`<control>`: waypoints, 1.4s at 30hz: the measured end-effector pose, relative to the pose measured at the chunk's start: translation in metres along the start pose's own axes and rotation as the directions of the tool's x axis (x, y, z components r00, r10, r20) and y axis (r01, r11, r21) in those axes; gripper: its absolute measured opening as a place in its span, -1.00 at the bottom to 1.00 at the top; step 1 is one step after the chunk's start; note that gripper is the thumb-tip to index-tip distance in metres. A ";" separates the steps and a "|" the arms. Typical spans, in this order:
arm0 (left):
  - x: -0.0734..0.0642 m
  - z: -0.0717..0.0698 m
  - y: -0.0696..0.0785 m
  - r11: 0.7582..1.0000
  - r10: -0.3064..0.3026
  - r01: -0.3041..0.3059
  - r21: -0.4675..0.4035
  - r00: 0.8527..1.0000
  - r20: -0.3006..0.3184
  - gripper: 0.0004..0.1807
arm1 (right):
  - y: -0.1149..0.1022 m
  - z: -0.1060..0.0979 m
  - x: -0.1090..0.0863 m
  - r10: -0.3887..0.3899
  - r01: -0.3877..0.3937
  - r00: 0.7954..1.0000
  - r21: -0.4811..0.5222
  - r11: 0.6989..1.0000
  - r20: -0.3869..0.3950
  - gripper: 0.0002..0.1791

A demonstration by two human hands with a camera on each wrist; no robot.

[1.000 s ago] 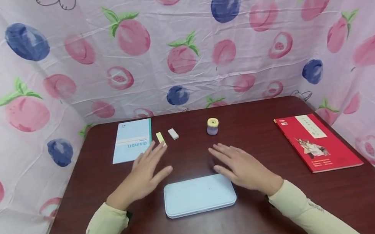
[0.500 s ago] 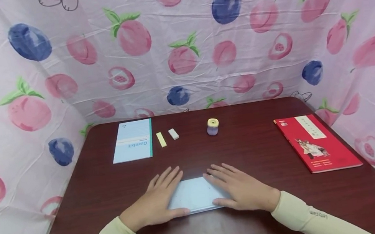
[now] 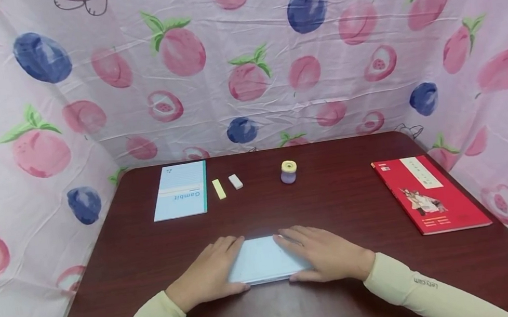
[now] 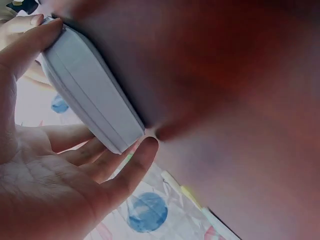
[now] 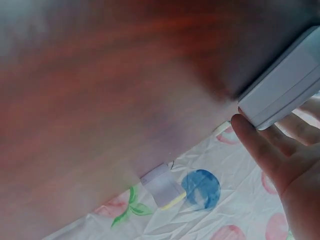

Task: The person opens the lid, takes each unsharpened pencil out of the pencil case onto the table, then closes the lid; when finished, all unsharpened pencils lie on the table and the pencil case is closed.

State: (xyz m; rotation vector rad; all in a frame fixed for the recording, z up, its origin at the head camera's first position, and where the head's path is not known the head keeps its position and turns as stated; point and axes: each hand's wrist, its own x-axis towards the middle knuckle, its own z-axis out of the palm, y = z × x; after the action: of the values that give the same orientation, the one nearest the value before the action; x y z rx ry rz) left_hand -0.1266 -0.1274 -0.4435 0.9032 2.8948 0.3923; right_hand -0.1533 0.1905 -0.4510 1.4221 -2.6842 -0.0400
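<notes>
A flat, pale blue pencil case (image 3: 268, 261) with rounded corners lies near the front of the dark table. My left hand (image 3: 209, 274) grips its left end, thumb on the near side and fingers at the far side. At the opposite end, my right hand (image 3: 325, 255) holds it the same way. The left wrist view shows the case's side wall (image 4: 92, 85) with a seam along it, between thumb and fingers. Part of the same case (image 5: 285, 80) shows in the right wrist view, fingers against its far edge; the right thumb is out of that view.
Behind the hands lie a white-and-blue notebook (image 3: 178, 193), a yellow strip (image 3: 219, 189) and a white eraser (image 3: 235, 181). A small purple container with a yellow top (image 3: 288, 172) stands at the back. A red book (image 3: 430, 196) lies right. Fruit-patterned cloth (image 3: 241, 50) surrounds the table.
Both hands came back and down from above and beyond the pencil case onto its two ends. Their fingers then closed around it, and the case shifted slightly away from me.
</notes>
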 end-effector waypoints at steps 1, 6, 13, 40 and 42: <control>0.002 0.000 -0.002 1.000 -0.001 0.001 0.008 1.000 0.002 0.10 | 0.002 0.000 0.002 -0.006 0.006 1.000 -0.007 1.000 0.000 -0.01; 0.016 -0.002 -0.013 0.999 -0.002 0.002 0.046 1.000 0.008 0.06 | 0.014 0.004 0.015 -0.034 0.034 0.999 -0.091 0.995 -0.003 -0.02; 0.022 -0.002 -0.019 0.994 0.042 -0.044 0.097 0.999 0.014 0.02 | 0.022 0.012 0.021 -0.128 0.116 0.991 -0.218 0.969 -0.042 -0.07; 0.023 0.005 -0.027 0.951 -0.122 0.096 -0.293 0.990 -0.073 0.30 | 0.049 -0.006 0.035 0.004 -0.002 1.000 0.306 0.952 -0.005 -0.47; 0.023 0.006 -0.026 0.934 -0.146 0.112 -0.338 0.986 -0.077 0.37 | 0.052 -0.007 0.036 0.022 -0.029 0.999 0.357 0.934 0.025 -0.51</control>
State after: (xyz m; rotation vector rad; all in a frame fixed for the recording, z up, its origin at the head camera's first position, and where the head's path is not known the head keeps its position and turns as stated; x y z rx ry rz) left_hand -0.1583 -0.1337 -0.4564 0.6518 2.8261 0.9060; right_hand -0.2151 0.1905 -0.4372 1.4781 -2.8318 0.4630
